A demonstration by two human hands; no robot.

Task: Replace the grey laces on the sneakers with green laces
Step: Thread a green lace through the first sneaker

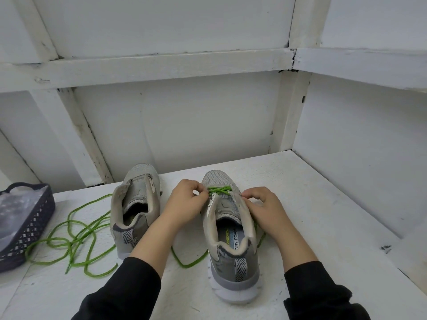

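The nearer sneaker (pixel 233 266) stood on the white table (pixel 307 204) with its long axis running 6 to 12 o'clock, heel toward the person at 6 and toe away at 12. The green lace (pixel 219 190) crossed the tongue only at the toe end, its strands lying roughly 9 to 3. The left hand (pixel 186 200) sat at 9 o'clock of that crossing, fingers curled and fingertips pinched together on the lace at the left eyelet row. The right hand (pixel 262 204) sat at 3 o'clock, fingers likewise curled tight at the right eyelet row, seemingly pinching the other run of the lace, though the strand within that pinch was too small to make out. Both hands were about equally near the crossing. The unfilled eyelets lay toward 6 o'clock from the fingertips, back along the shoe's axis, so the next pass would likely have to travel toward the person; slack lace trailed on the table at 6 to 7 o'clock of the left hand. At 9 o'clock, just beside it, the unlaced sneaker (pixel 138 181) stood parallel, with the loose green lace (pixel 76 236) tangled farther out at 9, near a dark basket (pixel 34 222).
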